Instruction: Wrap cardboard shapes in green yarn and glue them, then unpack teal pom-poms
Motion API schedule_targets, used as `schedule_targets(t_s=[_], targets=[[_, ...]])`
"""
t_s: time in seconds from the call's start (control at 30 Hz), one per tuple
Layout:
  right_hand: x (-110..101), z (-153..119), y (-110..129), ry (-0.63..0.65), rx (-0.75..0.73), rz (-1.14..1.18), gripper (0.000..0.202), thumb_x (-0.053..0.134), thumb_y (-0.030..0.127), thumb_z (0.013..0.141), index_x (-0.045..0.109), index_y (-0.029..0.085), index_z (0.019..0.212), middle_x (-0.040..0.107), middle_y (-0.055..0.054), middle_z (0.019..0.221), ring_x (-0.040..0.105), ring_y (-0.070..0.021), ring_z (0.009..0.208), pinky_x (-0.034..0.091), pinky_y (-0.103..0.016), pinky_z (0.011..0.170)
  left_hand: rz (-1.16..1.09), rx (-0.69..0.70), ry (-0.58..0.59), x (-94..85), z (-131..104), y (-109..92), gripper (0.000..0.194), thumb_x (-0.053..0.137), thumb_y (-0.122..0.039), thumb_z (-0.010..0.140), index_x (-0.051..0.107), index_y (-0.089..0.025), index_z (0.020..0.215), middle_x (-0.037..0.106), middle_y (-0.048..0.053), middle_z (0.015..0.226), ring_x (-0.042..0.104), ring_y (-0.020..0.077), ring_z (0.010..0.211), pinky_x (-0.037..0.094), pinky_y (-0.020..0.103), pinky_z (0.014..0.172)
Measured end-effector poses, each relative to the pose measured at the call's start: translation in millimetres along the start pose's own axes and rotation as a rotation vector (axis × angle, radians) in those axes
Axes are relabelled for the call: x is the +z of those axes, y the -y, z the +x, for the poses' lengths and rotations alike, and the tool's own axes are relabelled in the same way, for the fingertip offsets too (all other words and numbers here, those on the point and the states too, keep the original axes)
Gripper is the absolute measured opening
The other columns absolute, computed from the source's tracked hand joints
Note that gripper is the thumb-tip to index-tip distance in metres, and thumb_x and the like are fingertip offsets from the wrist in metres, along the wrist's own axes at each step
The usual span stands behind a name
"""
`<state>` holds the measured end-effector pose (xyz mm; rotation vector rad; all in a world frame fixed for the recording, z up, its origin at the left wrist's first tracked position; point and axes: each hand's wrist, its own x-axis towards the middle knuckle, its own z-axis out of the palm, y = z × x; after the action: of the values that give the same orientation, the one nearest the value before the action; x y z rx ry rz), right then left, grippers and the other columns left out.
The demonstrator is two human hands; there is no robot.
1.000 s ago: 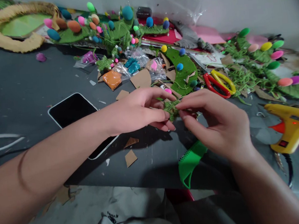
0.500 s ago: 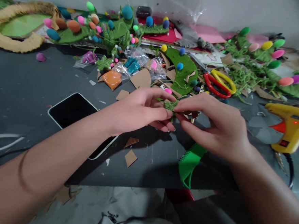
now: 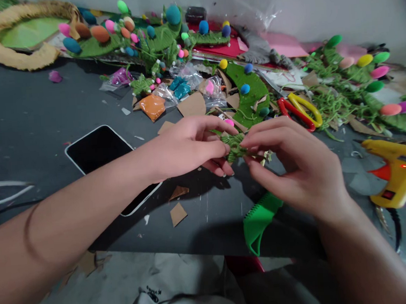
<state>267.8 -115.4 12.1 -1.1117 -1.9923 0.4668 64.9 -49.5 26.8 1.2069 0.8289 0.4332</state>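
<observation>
Between my hands, above the dark table, is a small green yarn-wrapped piece (image 3: 235,146). My left hand (image 3: 199,147) pinches its left side between thumb and fingers. From the right, my right hand (image 3: 294,164) has its thumb and fingertips closed on the piece's other edge. Part of the piece is hidden behind the fingers. Just below my right hand lies a green toothed plastic tool (image 3: 260,222). Scissors with red and yellow handles (image 3: 300,110) rest behind that hand.
A white-edged phone (image 3: 98,147) lies under my left forearm. At right stands a yellow glue gun (image 3: 395,171) with a red light lit. Cardboard scraps (image 3: 178,214), small clay packets (image 3: 152,107) and green leaf shapes with coloured balls (image 3: 249,93) crowd the table's back.
My right hand has shifted slightly right and its fingers have lifted a little. More of the green yarn piece shows between my hands. My left hand has barely moved.
</observation>
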Motion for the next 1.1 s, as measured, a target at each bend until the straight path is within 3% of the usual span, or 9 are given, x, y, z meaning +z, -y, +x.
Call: schedule_targets(t_s=[0.27,0.5,0.77,1.1], targets=[[-5.9,1.6,-7.3,-0.043,0.006,-0.051,0.028,0.071,0.008,0.084,0.075,0.027,0.104,0.074,-0.005,0.098,0.069,-0.02,0.086,0.056,-0.034,0.071,-0.035,-0.016,0.001,-0.3,1.3,1.7,0.032,0.06,-0.008,0.091,0.06,-0.013,0.122,0.071,0.001,0.066,0.076,0.019,0.067,0.063,0.029,0.065],[-3.9,0.8,-3.1,-0.015,-0.036,-0.128,0.025,0.068,0.011,0.088,0.079,0.027,0.103,0.072,-0.005,0.098,0.068,-0.017,0.084,0.057,-0.03,0.068,-0.128,-0.045,0.013,-0.6,-0.5,-1.0,0.029,0.056,-0.006,0.087,0.062,-0.014,0.115,0.072,0.001,0.072,0.076,0.0182,0.067,0.062,0.026,0.062],[-2.9,1.0,-2.2,-0.007,-0.049,-0.134,0.035,0.065,0.009,0.088,0.079,0.033,0.109,0.07,-0.005,0.098,0.068,-0.0183,0.083,0.058,-0.032,0.068,-0.011,-0.003,0.011,-0.7,1.1,2.5,0.031,0.066,-0.012,0.088,0.062,-0.014,0.119,0.07,-0.001,0.063,0.075,0.0173,0.063,0.059,0.024,0.058],[-0.7,1.4,1.0,-0.05,0.008,-0.144,0.023,0.072,0.015,0.087,0.079,0.027,0.106,0.073,-0.006,0.099,0.068,-0.0173,0.08,0.057,-0.031,0.066,0.065,0.043,-0.02,-1.2,3.2,4.9,0.02,0.064,-0.015,0.09,0.064,-0.017,0.11,0.069,-0.001,0.062,0.073,0.0173,0.059,0.058,0.025,0.055]])
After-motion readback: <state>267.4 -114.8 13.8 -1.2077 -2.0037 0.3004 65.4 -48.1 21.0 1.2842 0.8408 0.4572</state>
